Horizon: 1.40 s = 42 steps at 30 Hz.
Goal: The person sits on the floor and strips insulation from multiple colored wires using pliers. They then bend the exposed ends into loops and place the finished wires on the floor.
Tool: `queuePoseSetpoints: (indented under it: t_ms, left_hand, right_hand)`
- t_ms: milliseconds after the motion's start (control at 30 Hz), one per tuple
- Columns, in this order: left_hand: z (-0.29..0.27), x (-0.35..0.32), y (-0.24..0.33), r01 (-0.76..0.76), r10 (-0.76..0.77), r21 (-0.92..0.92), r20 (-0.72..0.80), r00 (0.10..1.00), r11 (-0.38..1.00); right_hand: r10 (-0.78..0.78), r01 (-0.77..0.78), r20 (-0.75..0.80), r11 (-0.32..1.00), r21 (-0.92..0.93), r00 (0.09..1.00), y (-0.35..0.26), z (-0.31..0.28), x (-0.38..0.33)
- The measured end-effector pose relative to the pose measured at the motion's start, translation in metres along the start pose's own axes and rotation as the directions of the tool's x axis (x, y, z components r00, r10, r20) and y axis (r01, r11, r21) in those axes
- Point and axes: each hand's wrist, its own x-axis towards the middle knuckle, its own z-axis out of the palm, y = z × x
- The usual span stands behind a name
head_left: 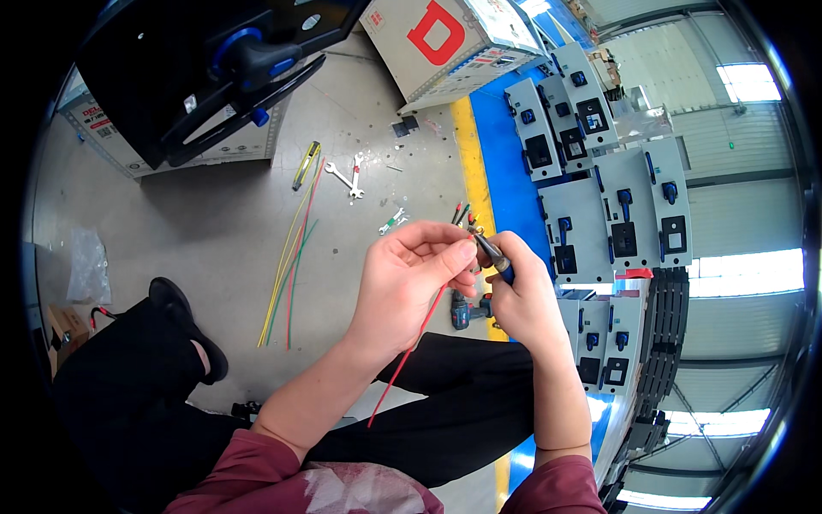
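My left hand (419, 274) is closed, thumb and forefinger pinching a red wire (402, 364) near its upper end. The wire's tail hangs down past my wrist, over my black trousers. Against the left fingertips, my right hand (524, 295) grips pliers (503, 267) with dark blue handles. Their metal jaws point up and left toward the wire's end; my fingers partly cover that spot, so I cannot tell whether the jaws touch it. Just beyond the hands lie black and red cable ends (461, 212). Partly hidden below them is a cordless drill (461, 313).
On the grey floor lie yellow, green and red wires (287, 265), a yellow utility knife (306, 166), wrenches (347, 178) and a small green-marked piece (392, 221). Large boxes (428, 60) stand beyond. Grey panels with blue handles (625, 231) line the right, past a yellow floor stripe (473, 163).
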Motion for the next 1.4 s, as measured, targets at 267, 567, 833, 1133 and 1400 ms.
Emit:
queuePoseSetpoints:
  t_ms: [267,567,833,1133,1400]
  left_hand:
    - [-0.004,0.005,0.004,0.125,-0.125,0.061,-0.006,0.992,0.990]
    - [-0.023,0.015,0.015,0.349,-0.353,0.054,0.102,0.930,0.935]
    - [-0.027,0.019,0.000,0.156,-0.195,0.359,0.078,0.978,0.920]
    - [-0.026,0.021,-0.005,-0.038,0.019,0.457,0.045,0.999,0.889]
    - [-0.033,0.027,-0.001,-0.034,0.033,0.226,0.008,0.999,0.974]
  right_hand:
    - [-0.009,0.009,0.003,0.995,-0.099,1.000,0.002,-0.009,0.000]
    - [-0.033,0.015,-0.049,0.943,-0.332,0.998,0.000,-0.013,-0.005]
    - [0.035,-0.038,-0.015,0.934,-0.355,0.999,0.005,-0.015,-0.007]
    - [-0.007,0.010,0.022,0.989,-0.149,1.000,0.019,-0.007,0.003]
    - [0.099,-0.099,0.064,0.995,-0.015,0.993,0.020,-0.005,0.012]
